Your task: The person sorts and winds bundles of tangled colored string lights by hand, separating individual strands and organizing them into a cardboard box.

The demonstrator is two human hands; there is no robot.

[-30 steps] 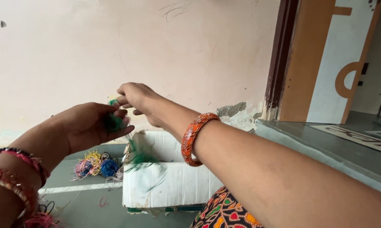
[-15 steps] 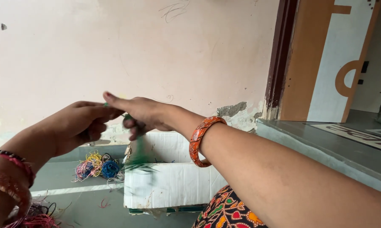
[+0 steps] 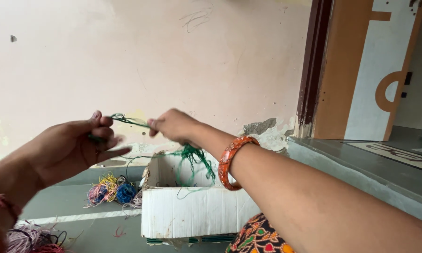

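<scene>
Two bare hands are raised in front of a pale wall, a bunch of thin green threads (image 3: 129, 121) stretched between them. The left hand (image 3: 75, 145) pinches one end with thumb and forefinger; the right hand (image 3: 173, 125) is closed around the other end. The taut stretch runs roughly level, left to right — loose ends trail down from the right hand toward an open white cardboard box (image 3: 197, 213) below

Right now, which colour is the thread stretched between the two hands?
Green thread, seen best in the head view.
</scene>
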